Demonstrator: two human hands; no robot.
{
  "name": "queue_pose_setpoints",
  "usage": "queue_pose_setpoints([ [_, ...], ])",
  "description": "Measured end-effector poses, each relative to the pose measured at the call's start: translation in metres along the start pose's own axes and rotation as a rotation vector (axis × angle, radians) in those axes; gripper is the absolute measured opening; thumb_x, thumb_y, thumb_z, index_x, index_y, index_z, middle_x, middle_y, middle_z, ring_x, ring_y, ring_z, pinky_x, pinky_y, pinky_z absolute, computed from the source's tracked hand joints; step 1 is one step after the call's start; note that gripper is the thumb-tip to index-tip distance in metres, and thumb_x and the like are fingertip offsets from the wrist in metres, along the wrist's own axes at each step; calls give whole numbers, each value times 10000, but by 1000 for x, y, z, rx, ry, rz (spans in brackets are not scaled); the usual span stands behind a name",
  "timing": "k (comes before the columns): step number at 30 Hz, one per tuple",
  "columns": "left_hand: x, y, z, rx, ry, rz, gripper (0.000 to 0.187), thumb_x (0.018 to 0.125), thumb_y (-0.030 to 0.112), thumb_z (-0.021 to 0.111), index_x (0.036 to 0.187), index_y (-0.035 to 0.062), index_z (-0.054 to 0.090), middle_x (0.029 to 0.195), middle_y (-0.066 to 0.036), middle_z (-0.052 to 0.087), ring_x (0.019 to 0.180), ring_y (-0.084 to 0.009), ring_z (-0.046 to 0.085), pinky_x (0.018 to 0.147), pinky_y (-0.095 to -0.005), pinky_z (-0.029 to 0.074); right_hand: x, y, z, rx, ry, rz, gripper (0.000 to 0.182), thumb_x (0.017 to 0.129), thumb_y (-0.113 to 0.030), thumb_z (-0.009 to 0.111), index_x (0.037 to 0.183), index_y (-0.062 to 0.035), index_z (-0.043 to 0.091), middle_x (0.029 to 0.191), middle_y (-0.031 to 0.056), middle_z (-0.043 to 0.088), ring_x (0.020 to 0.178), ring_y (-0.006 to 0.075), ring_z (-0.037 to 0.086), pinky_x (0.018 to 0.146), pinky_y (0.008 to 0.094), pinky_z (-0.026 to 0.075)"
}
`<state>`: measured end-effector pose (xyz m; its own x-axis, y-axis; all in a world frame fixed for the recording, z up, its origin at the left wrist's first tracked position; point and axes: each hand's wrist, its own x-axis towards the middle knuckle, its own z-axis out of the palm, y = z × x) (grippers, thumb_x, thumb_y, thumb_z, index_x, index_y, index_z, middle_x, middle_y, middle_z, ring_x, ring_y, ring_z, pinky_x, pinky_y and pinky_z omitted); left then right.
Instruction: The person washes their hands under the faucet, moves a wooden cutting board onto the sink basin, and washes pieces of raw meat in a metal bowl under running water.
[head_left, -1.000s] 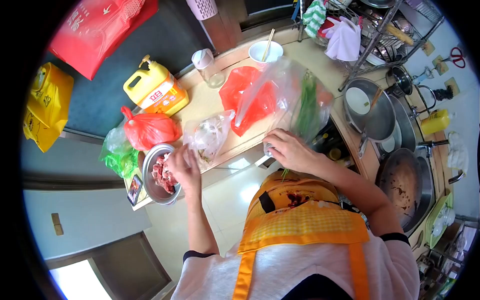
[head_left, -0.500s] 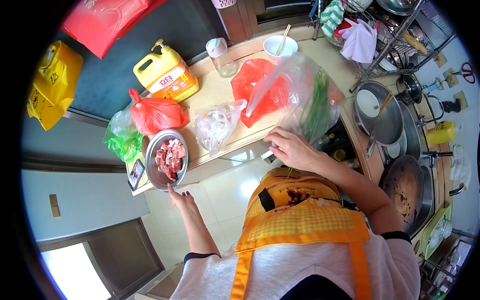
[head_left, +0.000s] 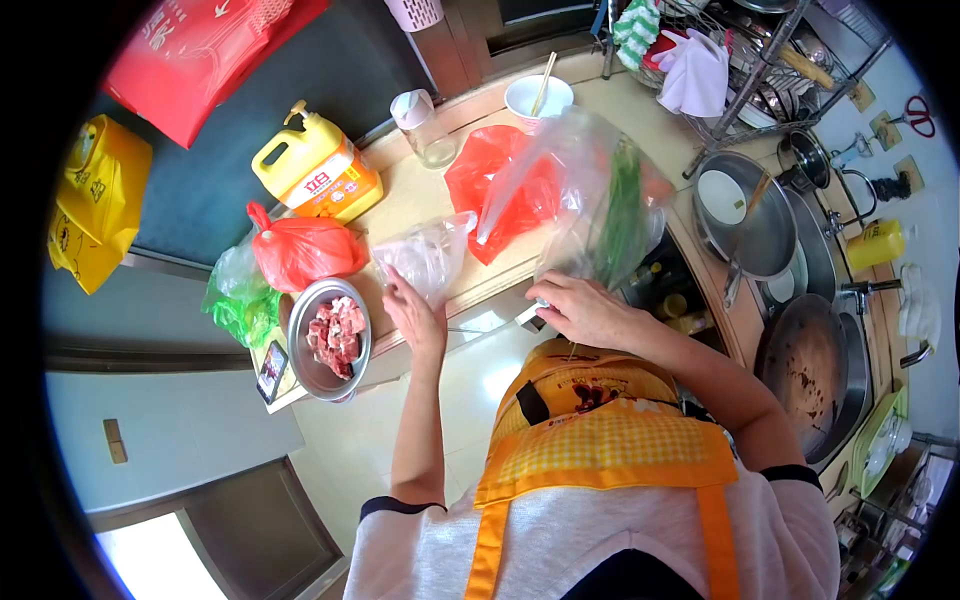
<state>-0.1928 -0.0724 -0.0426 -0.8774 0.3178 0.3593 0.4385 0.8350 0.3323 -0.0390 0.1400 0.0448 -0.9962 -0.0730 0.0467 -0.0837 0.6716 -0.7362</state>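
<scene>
My left hand (head_left: 415,312) reaches up to the counter, fingers stretched out at the near edge of a crumpled clear plastic bag (head_left: 428,255). To its left, a metal bowl (head_left: 300,365) holds chunks of raw meat (head_left: 338,335). My right hand (head_left: 583,310) is closed at the counter's front edge, just below a clear bag of long green vegetables (head_left: 620,215). A small pale piece shows at its fingertips, but I cannot make out what it is. Beside that bag spreads a red plastic bag (head_left: 487,185).
A yellow detergent jug (head_left: 315,180), a tied red bag (head_left: 305,250), a glass jar (head_left: 428,135) and a white bowl with chopsticks (head_left: 520,97) stand behind. A phone (head_left: 271,372) lies by the meat bowl. Pans (head_left: 770,235) fill the sink side at right.
My left hand has moved from the meat bowl's rim up and right to the crumpled clear bag. My right hand stays near the counter edge, slightly lower. The view has shifted slightly.
</scene>
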Motion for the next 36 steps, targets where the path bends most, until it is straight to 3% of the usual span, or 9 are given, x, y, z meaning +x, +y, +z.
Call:
queue_pose_setpoints([
  [5, 70, -12, 29, -25, -10, 161, 696, 677, 94, 689, 1288, 50, 358, 1082, -207, 457, 874, -354, 515, 767, -388, 436, -6, 2, -4, -21, 4, 22, 216, 830, -126, 509, 1003, 3, 517, 979, 141, 503, 856, 325, 552, 759, 394, 455],
  [9, 128, -77, 95, -644, 71, 43, 89, 777, 77, 593, 819, 35, 659, 693, -74, 613, 599, -204, 559, 594, -339, 449, -11, 2, -10, -49, 11, 46, 220, 850, -138, 489, 1023, -5, 519, 1012, 125, 510, 867, 305, 555, 767, 380, 450],
  [11, 143, -66, 66, -943, -17, -373, 126, 795, 104, 599, 871, 13, 642, 759, -57, 620, 608, -118, 535, 535, -265, 427, -14, 4, -11, -33, 31, 43, 221, 843, -134, 495, 1014, 3, 520, 996, 137, 509, 872, 314, 551, 771, 388, 450],
  [18, 160, -43, 65, -644, -178, -433, 423, 730, 223, 704, 1020, -53, 568, 838, -100, 621, 611, -138, 543, 572, -262, 458, -14, 8, -3, -22, 16, 70, 217, 843, -127, 505, 1022, -5, 518, 1016, 135, 515, 884, 322, 551, 778, 386, 449],
  [21, 146, -47, 76, -561, -16, -122, 493, 740, 250, 694, 1066, -83, 532, 868, -135, 629, 655, -168, 566, 628, -273, 469, -13, 10, -4, -23, 17, 50, 219, 844, -129, 505, 1021, 1, 513, 1016, 140, 515, 885, 323, 549, 780, 385, 449],
  [25, 88, -11, -8, -733, -81, -183, 445, 787, 249, 649, 1059, -83, 532, 1000, -133, 601, 653, -165, 563, 640, -267, 459, -9, 7, -7, -18, 5, 28, 223, 846, -134, 506, 1021, 5, 509, 1006, 138, 514, 873, 321, 548, 779, 381, 448],
  [29, -14, -25, -16, -1492, -223, -712, 351, 824, 291, 613, 982, -18, 563, 883, -90, 581, 665, -142, 517, 630, -265, 446, 1, 6, 3, -17, -60, 34, 220, 843, -134, 507, 1015, 2, 511, 979, 134, 511, 877, 312, 541, 779, 379, 443],
  [34, -78, -89, -13, -1766, 544, -1190, 899, 719, 467, 675, 1235, 47, 71, 980, -182, 410, 856, -252, 472, 780, -348, 472, 12, 2, 12, -18, -132, -18, 216, 841, -139, 506, 1007, -2, 514, 962, 133, 509, 900, 305, 529, 790, 382, 434],
  [36, -73, -116, -17, -1727, 693, -1131, 710, 738, 387, 671, 1201, 20, 278, 1097, -197, 387, 911, -261, 450, 821, -364, 468, 15, 2, 17, -24, -144, -53, 212, 840, -139, 507, 1003, -4, 517, 959, 132, 511, 899, 306, 528, 790, 383, 434],
])
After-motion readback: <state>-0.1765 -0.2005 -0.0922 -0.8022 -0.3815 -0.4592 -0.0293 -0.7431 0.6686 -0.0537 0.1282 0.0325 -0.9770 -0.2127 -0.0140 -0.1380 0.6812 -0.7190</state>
